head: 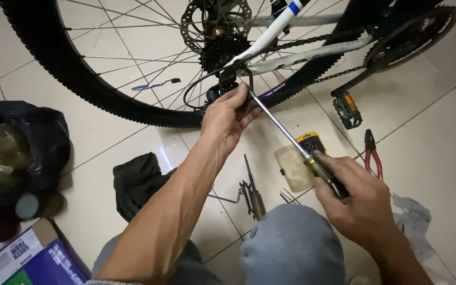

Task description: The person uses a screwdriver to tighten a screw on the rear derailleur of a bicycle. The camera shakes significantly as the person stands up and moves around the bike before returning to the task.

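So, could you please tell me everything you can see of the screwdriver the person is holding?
The screwdriver is long, with a slim, shiny metal shaft and a translucent yellow-green handle with a dark end. It slants from lower right to upper left. The right hand is closed around the handle, while the left hand steadies the shaft near its tip. The tip reaches the rear derailleur of the bicycle; the exact contact is hidden behind the fingers.

Both bare forearms are reaching forward from the lower frame. The left hand [227, 117] is stretching farthest out, palm down, fingers curling together at the tips. The right hand [355, 203] is hanging back lower right, fist closing in a firm grip, thumb lying on top.
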